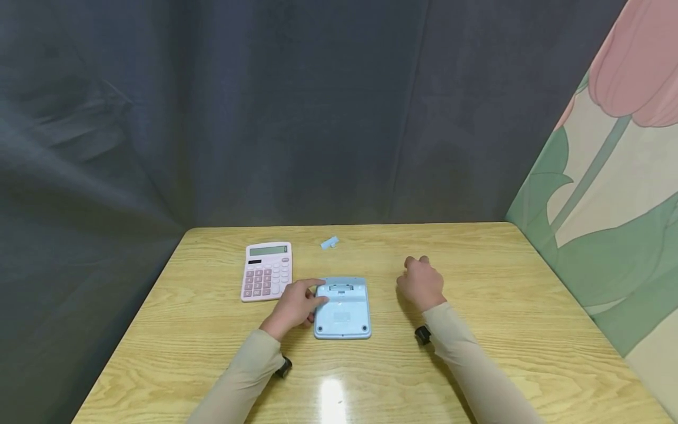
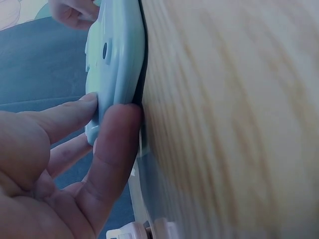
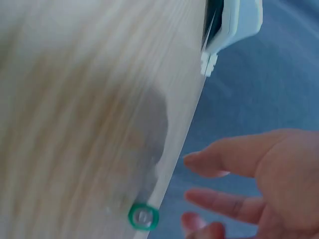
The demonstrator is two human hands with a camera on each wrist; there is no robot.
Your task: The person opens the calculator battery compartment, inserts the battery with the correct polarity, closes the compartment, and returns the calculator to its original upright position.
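A light blue calculator [image 1: 342, 312] lies face down, its battery compartment [image 1: 341, 288] uncovered. My left hand [image 1: 298, 303] pinches its left edge. In the left wrist view the left hand [image 2: 65, 164] has its thumb on the back of the case and a finger against the side by the tabletop. To the right of the calculator, my right hand [image 1: 422, 284] hovers over the table with loosely bent fingers, holding nothing. Below the right hand [image 3: 239, 184], in the right wrist view, sits a small round silver-centred piece with a green rim [image 3: 143, 216]; the head view hides it.
A pink calculator [image 1: 266, 272] lies face up left of the blue one, close to my left hand. Farther back is a small light blue cover [image 1: 329, 242]. The wooden table [image 1: 503, 353] ends at a dark curtain [image 1: 318, 118]; a flower-print cloth [image 1: 625, 235] hangs at right.
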